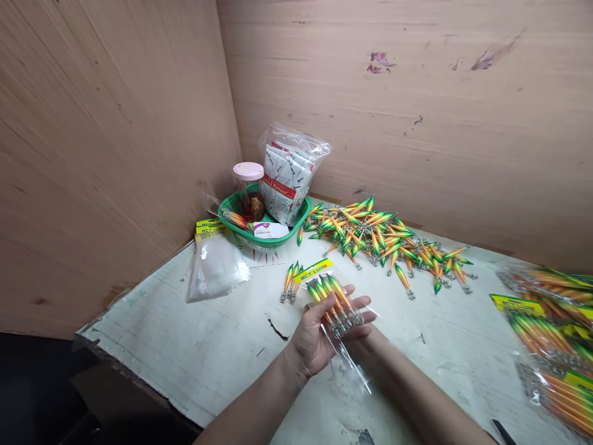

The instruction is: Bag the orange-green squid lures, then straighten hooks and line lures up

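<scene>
My left hand is palm up, its thumb over a clear packet of squid lures and its fingers stretched beneath it. The packet has a yellow BCT LURE header, and several orange-and-green lures lie side by side in it, hooks toward me. The packet's clear lower end hangs loose past the hooks. My right forearm reaches in from the lower right, blurred. The right hand's fingers are hidden behind the left hand and packet. A small group of loose lures lies just left of the packet.
A big heap of loose lures spreads along the back wall. A green basket holds a pink-lidded jar and a bag of printed packets. Unfilled header bags lie left; filled packets lie right. A dark tool shows at the lower right.
</scene>
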The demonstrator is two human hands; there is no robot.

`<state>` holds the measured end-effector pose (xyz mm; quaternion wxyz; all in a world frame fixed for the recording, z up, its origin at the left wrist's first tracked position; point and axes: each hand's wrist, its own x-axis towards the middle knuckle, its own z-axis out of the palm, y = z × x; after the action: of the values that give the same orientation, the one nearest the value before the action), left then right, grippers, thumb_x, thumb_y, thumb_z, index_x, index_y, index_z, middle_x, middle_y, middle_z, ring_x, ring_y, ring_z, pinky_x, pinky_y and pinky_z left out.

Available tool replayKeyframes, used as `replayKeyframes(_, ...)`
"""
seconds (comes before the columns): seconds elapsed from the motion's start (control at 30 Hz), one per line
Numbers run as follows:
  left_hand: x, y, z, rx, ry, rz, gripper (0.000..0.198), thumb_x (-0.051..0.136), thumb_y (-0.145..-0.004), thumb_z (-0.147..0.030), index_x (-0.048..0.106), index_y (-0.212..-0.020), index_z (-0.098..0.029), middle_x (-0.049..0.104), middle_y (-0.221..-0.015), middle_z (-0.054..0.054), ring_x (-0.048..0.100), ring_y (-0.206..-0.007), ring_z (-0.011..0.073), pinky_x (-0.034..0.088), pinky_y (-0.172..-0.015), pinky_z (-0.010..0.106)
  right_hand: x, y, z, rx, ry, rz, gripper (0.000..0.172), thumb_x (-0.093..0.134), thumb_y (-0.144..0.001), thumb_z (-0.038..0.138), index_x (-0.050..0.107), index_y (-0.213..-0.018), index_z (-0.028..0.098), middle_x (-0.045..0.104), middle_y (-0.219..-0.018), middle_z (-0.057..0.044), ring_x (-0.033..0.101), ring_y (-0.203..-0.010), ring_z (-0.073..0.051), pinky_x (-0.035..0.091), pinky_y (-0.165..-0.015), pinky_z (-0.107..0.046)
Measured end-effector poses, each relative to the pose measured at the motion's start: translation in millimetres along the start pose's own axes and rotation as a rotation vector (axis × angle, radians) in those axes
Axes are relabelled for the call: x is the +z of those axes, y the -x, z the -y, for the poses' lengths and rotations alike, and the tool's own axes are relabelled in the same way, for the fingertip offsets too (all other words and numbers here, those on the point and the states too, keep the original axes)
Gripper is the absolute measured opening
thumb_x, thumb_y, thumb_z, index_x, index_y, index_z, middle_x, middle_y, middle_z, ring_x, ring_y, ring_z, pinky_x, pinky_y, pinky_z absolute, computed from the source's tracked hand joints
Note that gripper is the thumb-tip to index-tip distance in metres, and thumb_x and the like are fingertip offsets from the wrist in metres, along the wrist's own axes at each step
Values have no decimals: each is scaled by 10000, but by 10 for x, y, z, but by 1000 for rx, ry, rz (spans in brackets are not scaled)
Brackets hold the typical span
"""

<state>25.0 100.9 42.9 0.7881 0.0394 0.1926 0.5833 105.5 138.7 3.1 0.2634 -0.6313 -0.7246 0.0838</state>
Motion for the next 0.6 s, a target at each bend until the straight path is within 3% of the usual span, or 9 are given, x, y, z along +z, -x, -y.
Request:
replayKeyframes(0.07, -26, 6, 19, -18, 0, 49, 488, 533, -887, -309, 502, -1281, -24, 646, -1178, 233, 682, -962, 307, 539, -770, 364, 97, 230, 31, -2, -40, 8, 440, 288, -971, 242, 603, -1264, 148, 702, -1052, -179, 698, -932, -256, 558, -682, -443)
replayKeyframes(0.13, -43, 13, 25, -29, 5, 82, 472, 533, -886, -303, 515, -1267, -26, 653, -1164, 229, 689, -937, 299, 543, -742, 352, 158, 365, 2, -14, -147, 3, 492, 334, -970, 285, 377, -1450, 186, 622, -1203, -246, 690, -941, -324, 558, -686, -520)
replayKeyframes(0.2, -48, 18, 21, -34, 6, 95, 467, 524, -890, -295, 514, -1275, -31, 658, -1157, 221, 693, -924, 287, 542, -731, 343, 198, 408, -60, -35, -281, -19, 570, 322, -979, 319, 147, -1515, 233, 564, -1285, -253, 678, -971, -356, 550, -703, -566)
replayKeyframes(0.27, -44, 22, 15, -36, -1, 96, 477, 516, -893, -293, 503, -1295, -35, 659, -1159, 216, 693, -917, 278, 539, -727, 336, 224, 402, -122, -60, -387, -34, 593, 303, -986, 354, 44, -1513, 270, 555, -1310, -223, 669, -1000, -356, 549, -719, -572)
replayKeyframes(0.47, -33, 16, 20, -50, -8, 94, 488, 522, -886, -291, 495, -1309, -49, 674, -1134, 199, 696, -903, 269, 536, -719, 330, 276, 451, -71, -10, -457, -25, 608, 304, -972, 283, 29, -1514, 312, 514, -1361, -198, 635, -1061, -374, 530, -706, -614)
replayKeyframes(0.6, -31, 8, 5, -39, -21, 64, 470, 527, -881, -285, 513, -1283, -42, 673, -1136, 199, 697, -907, 275, 542, -716, 326, 269, 410, 67, 67, -470, 8, 555, 289, -939, 198, 264, -1493, 229, 532, -1328, -206, 625, -1086, -343, 497, -788, -598)
